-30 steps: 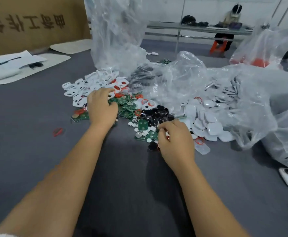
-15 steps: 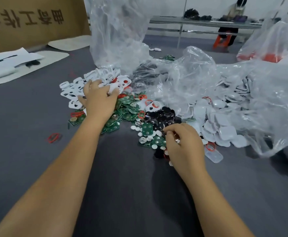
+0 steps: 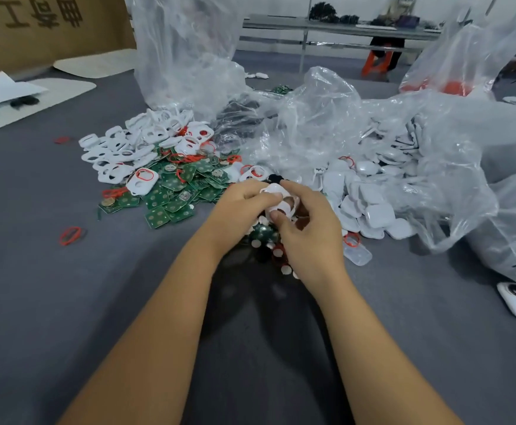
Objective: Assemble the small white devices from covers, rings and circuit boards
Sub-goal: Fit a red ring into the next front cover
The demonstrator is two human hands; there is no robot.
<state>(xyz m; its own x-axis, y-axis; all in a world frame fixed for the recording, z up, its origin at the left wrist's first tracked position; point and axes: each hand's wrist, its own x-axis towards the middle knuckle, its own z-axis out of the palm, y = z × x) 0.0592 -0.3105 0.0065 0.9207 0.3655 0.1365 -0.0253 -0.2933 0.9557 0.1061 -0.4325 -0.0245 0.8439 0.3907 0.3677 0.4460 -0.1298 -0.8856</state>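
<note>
The brown cardboard box (image 3: 36, 29) has big dark letters, upside down and cut off, so I cannot read them. My left hand (image 3: 238, 210) and right hand (image 3: 308, 228) are together, both pinching one white cover (image 3: 278, 199) above the green circuit boards (image 3: 174, 194). My fingers hide most of it.

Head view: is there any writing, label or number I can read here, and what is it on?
Cardboard box, upper left: large dark printed characters, upside down and cut off by the frame edge; I cannot read them reliably.
Green circuit boards: any markings are too small to read.
White cover held in both hands: no text visible.
Nothing else carries readable writing.
</note>
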